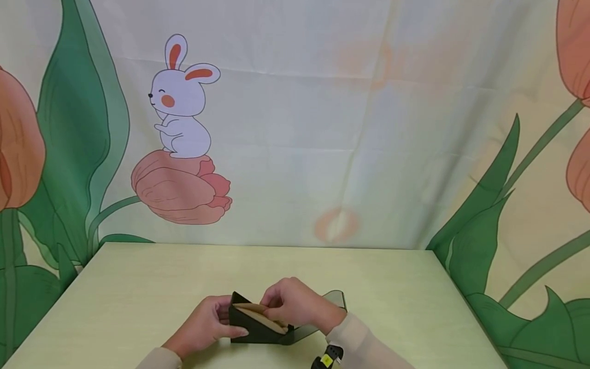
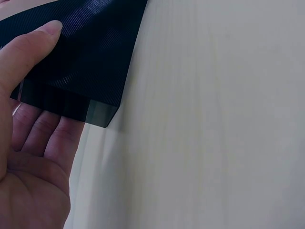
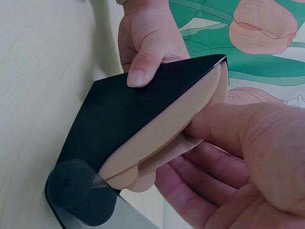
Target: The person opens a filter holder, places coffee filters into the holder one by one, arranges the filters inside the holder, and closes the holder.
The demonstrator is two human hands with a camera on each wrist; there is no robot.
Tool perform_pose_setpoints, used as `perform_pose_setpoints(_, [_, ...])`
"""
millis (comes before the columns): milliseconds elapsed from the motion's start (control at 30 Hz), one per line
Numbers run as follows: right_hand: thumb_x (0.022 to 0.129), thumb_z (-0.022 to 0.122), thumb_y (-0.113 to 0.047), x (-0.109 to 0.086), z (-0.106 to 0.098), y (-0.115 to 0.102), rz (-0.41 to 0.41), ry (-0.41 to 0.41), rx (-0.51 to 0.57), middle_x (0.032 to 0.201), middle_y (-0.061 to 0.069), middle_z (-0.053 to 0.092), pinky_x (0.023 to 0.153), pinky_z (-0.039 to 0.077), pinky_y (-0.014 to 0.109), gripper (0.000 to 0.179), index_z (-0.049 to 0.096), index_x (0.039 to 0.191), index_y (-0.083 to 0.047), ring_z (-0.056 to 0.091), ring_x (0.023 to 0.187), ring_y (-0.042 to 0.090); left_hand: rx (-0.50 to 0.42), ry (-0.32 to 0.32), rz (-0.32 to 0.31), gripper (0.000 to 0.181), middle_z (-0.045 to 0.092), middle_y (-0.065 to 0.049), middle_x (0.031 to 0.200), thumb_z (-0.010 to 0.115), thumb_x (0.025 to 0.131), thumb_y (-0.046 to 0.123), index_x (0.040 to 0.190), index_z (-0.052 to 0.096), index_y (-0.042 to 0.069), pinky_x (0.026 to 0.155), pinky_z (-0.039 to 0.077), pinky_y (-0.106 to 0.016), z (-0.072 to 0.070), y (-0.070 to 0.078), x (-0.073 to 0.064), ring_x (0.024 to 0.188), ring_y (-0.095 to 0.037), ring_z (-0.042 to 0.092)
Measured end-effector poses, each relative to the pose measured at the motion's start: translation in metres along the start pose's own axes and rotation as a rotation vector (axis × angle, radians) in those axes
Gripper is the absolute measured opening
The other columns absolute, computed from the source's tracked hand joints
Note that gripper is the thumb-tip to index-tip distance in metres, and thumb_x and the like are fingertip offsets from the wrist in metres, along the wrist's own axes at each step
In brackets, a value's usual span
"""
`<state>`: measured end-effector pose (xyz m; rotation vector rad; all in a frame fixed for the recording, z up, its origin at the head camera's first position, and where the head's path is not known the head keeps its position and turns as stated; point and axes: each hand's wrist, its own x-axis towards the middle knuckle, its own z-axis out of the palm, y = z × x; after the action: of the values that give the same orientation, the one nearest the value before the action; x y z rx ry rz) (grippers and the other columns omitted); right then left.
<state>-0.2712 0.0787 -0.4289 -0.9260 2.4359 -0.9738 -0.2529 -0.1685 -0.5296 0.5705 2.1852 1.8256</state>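
Observation:
My left hand [image 1: 206,324] holds a black ridged case [image 1: 253,328] by its left end, tilted up over the table. In the left wrist view its thumb [image 2: 31,47] lies on the broad face and the other fingers are behind. Several thin beige pads [image 3: 164,131] with rounded edges stand in the case's open mouth. My right hand [image 1: 297,305] reaches in from above and pinches the beige pads between thumb and fingers; how many it grips I cannot tell. A see-through lid [image 1: 335,298] swings out from the round hinge [image 3: 71,183], partly hidden behind the right wrist.
The pale wooden table [image 1: 152,282] runs back to a cloth backdrop [image 1: 286,128] printed with tulips and a rabbit. A black strap with a yellow patch [image 1: 326,360] is at the right sleeve [image 1: 361,338].

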Motion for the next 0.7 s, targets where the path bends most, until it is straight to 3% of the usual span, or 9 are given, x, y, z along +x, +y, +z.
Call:
perform_pose_setpoints(367, [0.096,0.066,-0.006,-0.0028,-0.0017,-0.0038,-0.016,-0.054,-0.093,0.089,-0.003,0.079,0.067,0.053,0.015,0.017,0.082,0.102,-0.011,0.062,0.069,-0.004,0.021,0.012,0.004,0.047,0.077,-0.015,0.111,0.089,0.08,0.017,0.118,0.069,-0.001,0.083,0.059,-0.024,0.0001,0.0009,-0.0005,0.097,-0.017,0.075])
perform_pose_setpoints(567, [0.093,0.065,-0.004,-0.0041,-0.0009,-0.0016,-0.05,-0.117,-0.034,0.087,-0.003,0.078,0.07,0.054,0.015,0.018,0.08,0.102,-0.009,0.066,0.072,-0.002,0.018,0.011,-0.007,0.048,0.076,-0.014,0.112,0.089,0.08,0.019,0.119,0.069,0.0,0.085,0.06,-0.025,-0.0009,0.0013,-0.0008,0.098,-0.017,0.075])
perform_pose_setpoints(700, [0.092,0.073,-0.011,-0.0035,0.0023,-0.0005,-0.108,-0.094,-0.009,0.08,-0.007,0.076,0.068,0.055,0.015,0.008,0.08,0.096,-0.009,0.067,0.07,-0.005,0.017,0.009,0.0,0.047,0.076,-0.015,0.112,0.089,0.08,0.018,0.119,0.069,-0.001,0.084,0.06,-0.025,-0.0004,0.0008,-0.0006,0.097,-0.017,0.075])
